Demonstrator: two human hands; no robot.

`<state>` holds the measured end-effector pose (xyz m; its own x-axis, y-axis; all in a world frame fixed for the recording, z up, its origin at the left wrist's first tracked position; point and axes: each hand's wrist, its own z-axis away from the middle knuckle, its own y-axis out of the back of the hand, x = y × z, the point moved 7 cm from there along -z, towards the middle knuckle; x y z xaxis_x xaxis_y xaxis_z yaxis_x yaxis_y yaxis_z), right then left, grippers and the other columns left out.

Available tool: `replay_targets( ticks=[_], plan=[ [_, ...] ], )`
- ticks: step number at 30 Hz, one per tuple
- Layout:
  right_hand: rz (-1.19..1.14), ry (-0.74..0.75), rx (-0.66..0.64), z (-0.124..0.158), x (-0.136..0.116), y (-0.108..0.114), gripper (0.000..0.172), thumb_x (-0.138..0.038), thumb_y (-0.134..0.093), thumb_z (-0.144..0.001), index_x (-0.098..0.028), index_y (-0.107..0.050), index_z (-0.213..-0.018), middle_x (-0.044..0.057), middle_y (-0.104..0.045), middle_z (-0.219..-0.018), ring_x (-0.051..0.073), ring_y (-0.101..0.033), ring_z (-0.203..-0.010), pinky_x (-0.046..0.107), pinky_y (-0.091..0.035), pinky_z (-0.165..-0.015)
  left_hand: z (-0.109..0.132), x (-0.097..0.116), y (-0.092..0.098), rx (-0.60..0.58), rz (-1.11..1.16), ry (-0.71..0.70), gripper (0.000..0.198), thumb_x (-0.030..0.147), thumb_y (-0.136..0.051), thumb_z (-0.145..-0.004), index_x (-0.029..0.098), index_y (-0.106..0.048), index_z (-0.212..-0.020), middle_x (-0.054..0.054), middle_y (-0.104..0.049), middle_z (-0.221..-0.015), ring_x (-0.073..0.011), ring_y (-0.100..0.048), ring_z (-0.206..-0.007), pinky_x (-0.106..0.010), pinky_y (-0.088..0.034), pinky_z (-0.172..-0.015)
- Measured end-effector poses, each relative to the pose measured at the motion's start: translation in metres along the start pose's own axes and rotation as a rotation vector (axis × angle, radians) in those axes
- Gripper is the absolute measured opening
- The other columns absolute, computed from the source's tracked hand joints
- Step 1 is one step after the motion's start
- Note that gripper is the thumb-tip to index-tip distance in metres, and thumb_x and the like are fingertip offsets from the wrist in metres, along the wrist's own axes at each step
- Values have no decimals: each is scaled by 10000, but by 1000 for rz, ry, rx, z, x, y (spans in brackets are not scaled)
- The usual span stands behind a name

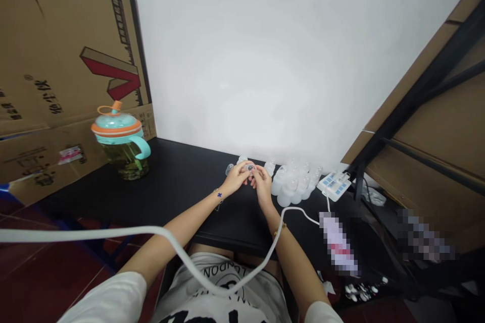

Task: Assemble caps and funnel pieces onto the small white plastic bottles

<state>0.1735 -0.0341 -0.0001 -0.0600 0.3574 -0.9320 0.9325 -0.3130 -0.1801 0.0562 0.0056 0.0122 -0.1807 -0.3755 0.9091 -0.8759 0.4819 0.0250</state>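
Note:
Both hands meet above the black table (pixel 182 171), close to its far edge. Between their fingertips is a small clear, round plastic piece with a dark spot in its middle (pixel 249 167). My left hand (pixel 237 176) pinches it from the left, and my right hand (pixel 262 180) grips it from the right. Several translucent white plastic bottles with clear rounded tops (pixel 291 186) stand grouped just right of my right hand. A single similar bottle (pixel 270 167) stands behind that hand. Left of my left hand lies a clear cup-shaped piece (pixel 229 169). Fingers hide part of the held piece.
A tea jug with a turquoise handle (pixel 121 146) stands at the left beside large cardboard boxes (pixel 68 60). A white power strip (pixel 334 185) lies at the right, near a blurred-out phone-like object (pixel 338 245). A white cable (pixel 223 290) hangs across the foreground.

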Motion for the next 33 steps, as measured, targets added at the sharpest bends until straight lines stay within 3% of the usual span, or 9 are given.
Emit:
replay_targets(
  ticks=[12, 19, 27, 33],
  plan=[
    [63, 21, 43, 3, -4, 2, 268, -343, -712, -730, -198, -656, -948, -32, -641, -702, 88, -505, -487, 212, -402, -430, 6, 10, 1, -4, -400, -90, 390, 277, -496, -928, 208, -671, -1269, 23, -641, -679, -133, -578, -530, -228, -437, -578],
    [80, 19, 48, 2, -2, 2, 313, -371, -736, -731, -191, -660, -974, -37, -632, -701, 79, -489, -467, 210, -393, -417, 5, 14, 2, 13, -547, -108, 413, 254, -491, -931, 217, -676, -1299, 16, -657, -682, -141, -571, -555, -232, -423, -622],
    [38, 8, 1, 2, -1, -2, 375, -476, -744, -778, -202, -677, -1026, 0, -692, -794, 71, -514, -461, 187, -342, -373, 4, 16, 8, 75, -566, -97, 390, 241, -455, -953, 210, -674, -1274, 38, -625, -665, -123, -544, -557, -220, -424, -632],
    [-113, -120, -52, 2, 4, -5, 456, -526, -782, -752, -211, -684, -1067, -9, -678, -782, 92, -584, -510, 184, -383, -399, 4, 20, 12, 71, -543, -124, 411, 210, -410, -951, 204, -668, -1271, 43, -604, -647, -122, -551, -548, -220, -423, -627]
  ],
)
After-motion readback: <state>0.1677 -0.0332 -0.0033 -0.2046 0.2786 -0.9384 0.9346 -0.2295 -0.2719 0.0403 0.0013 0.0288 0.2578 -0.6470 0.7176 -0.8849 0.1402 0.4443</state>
